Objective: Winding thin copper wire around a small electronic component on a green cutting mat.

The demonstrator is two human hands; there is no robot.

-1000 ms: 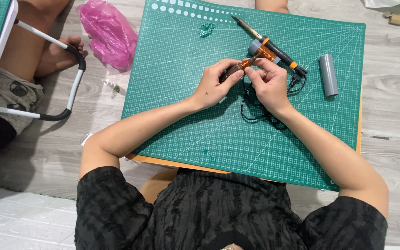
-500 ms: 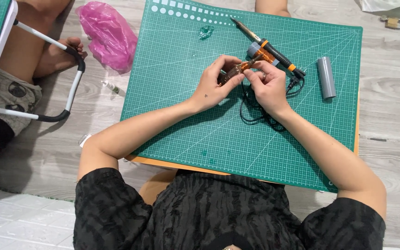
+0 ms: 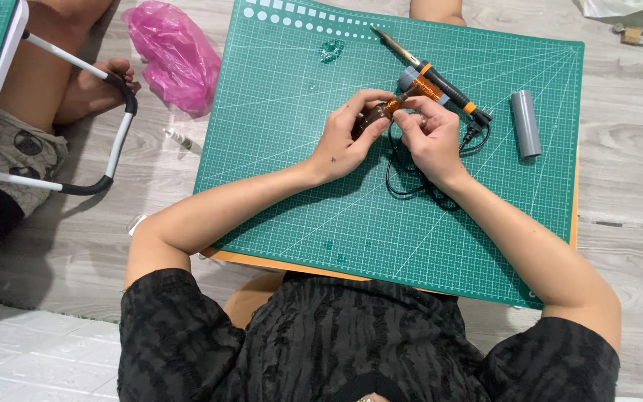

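Left hand [image 3: 340,143] curled nearly closed, fingertips pinching a small copper-wound coil [image 3: 390,108] — held just above the green cutting mat [image 3: 299,193]. Right hand [image 3: 432,138] also mostly closed, thumb and forefinger gripping the coil's other end. Soldering iron [image 3: 440,85] lay just behind; grey cylinder [image 3: 525,123] sat to the right, apart.

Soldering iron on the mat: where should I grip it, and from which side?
Probably by the black handle section, between the two orange rings, of the soldering iron. Come from its far upper-right side, since both hands crowd the near side. Its bare metal tip points up-left, and the cord trails off the lower-right end.
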